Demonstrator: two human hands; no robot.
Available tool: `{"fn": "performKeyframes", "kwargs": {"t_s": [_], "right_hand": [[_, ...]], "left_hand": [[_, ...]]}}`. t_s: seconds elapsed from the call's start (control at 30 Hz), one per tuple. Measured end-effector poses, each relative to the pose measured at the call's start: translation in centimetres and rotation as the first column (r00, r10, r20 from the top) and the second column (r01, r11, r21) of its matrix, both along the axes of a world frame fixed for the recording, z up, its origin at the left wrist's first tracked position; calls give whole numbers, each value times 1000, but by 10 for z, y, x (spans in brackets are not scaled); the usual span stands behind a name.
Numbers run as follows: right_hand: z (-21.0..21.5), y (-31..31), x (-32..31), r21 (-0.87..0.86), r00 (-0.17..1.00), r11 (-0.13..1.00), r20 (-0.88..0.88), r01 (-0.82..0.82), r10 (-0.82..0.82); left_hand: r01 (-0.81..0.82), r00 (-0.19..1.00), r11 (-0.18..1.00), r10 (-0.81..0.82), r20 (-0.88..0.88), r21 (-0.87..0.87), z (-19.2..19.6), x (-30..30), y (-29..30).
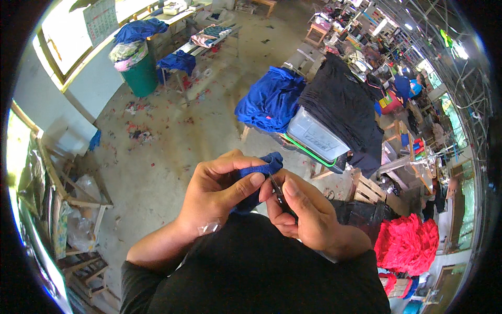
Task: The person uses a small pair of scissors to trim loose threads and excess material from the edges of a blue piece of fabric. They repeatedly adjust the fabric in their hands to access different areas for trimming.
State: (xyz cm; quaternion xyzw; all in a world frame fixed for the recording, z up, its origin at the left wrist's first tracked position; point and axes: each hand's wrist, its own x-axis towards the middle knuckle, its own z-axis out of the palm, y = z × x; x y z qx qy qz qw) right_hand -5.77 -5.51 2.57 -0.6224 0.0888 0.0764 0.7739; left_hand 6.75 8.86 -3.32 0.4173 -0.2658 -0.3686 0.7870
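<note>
Close in front of my chest, a piece of blue fabric (269, 163) with a folded, ribbed-looking edge is pinched in my left hand (214, 191), thumb on top and fingers behind. My right hand (308, 212) grips a small thread-cutting tool (281, 199) with a black handle and a thin metal tip. That tip touches the edge of the blue fabric or lies right beside it; which one I cannot tell. Part of the tool is hidden in my right fingers. More of the fabric hangs below, behind my hands. A clear strip of tape is stuck near my left wrist.
Ahead stands a table with a blue cloth pile (272, 99), a clear plastic box (318, 135) and black cloth (342, 99). Red fabric (408, 243) is heaped at the right. A green bin (140, 76) stands far left, with scraps on the floor (172, 136). Sewing machines fill the far right.
</note>
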Motion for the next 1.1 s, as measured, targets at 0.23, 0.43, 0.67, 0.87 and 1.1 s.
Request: {"fn": "performKeyframes", "kwargs": {"t_s": [0.23,0.43,0.67,0.87,1.1], "right_hand": [[5,-2,6,-28,1000,999,-12,-22,22],[4,-7,12,24,997,997,-2,-75,75],[8,-7,16,48,997,997,-41,-57,59],[-2,-10,20,41,998,999,-57,-13,15],[-14,-24,30,-536,801,766,597,355,47]], "left_hand": [[-16,999,1000,16,28,2,1,3,2],[-37,999,999,37,38,10,3,6,4],[-45,997,998,43,64,33,4,9,5],[-100,961,990,71,266,98,6,12,7],[-139,939,984,93,331,116,12,13,8]]}}
